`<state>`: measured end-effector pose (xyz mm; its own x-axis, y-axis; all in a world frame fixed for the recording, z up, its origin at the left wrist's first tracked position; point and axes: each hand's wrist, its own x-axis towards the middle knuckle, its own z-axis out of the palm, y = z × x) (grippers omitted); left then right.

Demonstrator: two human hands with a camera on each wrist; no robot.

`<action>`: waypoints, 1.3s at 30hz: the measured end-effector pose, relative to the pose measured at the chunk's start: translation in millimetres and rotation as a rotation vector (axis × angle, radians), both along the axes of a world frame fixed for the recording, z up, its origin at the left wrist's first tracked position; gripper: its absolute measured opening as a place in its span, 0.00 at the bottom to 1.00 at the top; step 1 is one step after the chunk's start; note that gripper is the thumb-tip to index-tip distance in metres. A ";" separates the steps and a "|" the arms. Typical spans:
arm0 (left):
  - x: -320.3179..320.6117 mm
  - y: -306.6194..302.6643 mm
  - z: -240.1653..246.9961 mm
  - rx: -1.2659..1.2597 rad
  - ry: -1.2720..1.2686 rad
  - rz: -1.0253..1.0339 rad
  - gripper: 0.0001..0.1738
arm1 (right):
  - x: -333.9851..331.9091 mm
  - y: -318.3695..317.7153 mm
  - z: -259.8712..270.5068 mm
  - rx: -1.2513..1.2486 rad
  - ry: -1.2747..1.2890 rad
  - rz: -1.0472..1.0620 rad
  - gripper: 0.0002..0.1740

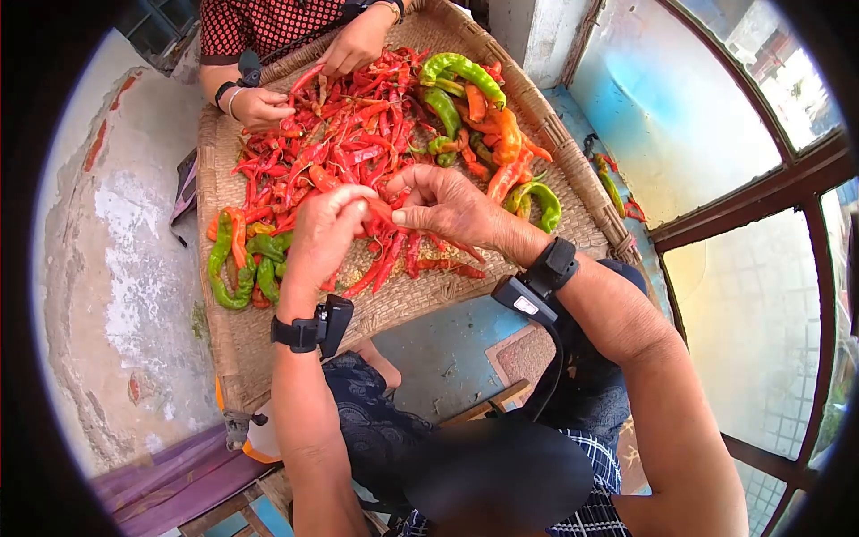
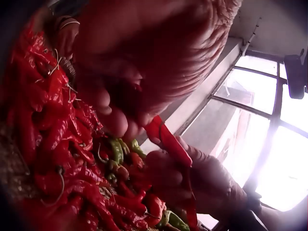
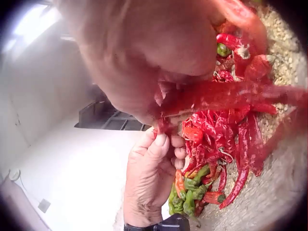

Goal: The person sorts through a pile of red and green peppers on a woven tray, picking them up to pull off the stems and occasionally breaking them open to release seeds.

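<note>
A red chili pepper [image 1: 383,212] is stretched between my two hands above the pile. My left hand [image 1: 322,234] pinches one end with thumb and fingers. My right hand [image 1: 456,210] grips the other part, thumb against it. In the left wrist view, a flat red strip of the chili [image 2: 168,139] runs between the hands. The right wrist view shows the left thumb and fingers [image 3: 156,149] pinching it close to my right hand. Below lies a heap of wrinkled red chilies [image 1: 358,134] on a woven tray [image 1: 429,302].
Across the tray another person's hands [image 1: 356,45] handle a red chili. Green and orange peppers [image 1: 465,67] lie at the right, with more green peppers [image 1: 231,282] at the left. A peeling wall [image 1: 116,242] stands left; framed windows [image 1: 729,89] are at the right.
</note>
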<state>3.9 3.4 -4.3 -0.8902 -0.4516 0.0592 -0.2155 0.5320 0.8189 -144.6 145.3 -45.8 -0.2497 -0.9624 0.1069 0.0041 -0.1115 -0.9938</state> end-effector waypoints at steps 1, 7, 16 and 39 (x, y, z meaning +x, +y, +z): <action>-0.4 -1.9 4.0 -0.026 0.035 0.087 0.12 | 0.9 2.1 3.6 0.056 0.118 -0.042 0.18; -1.5 -30.4 -4.2 -1.224 0.300 0.488 0.13 | 6.7 8.6 -12.9 0.104 0.590 -0.014 0.14; -22.0 24.5 -51.3 -0.840 -0.134 -0.027 0.16 | 10.3 12.5 -14.2 0.121 0.631 0.291 0.09; 3.6 -35.9 -13.6 -0.541 0.217 0.521 0.23 | -6.0 16.0 -10.0 0.308 1.262 0.023 0.09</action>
<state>7.5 -32.4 -17.9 -0.5147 -0.6666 0.5392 -0.4117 0.7438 0.5266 -150.6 161.3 -55.7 -0.1229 -0.9920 0.0297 -0.9486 0.1087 -0.2971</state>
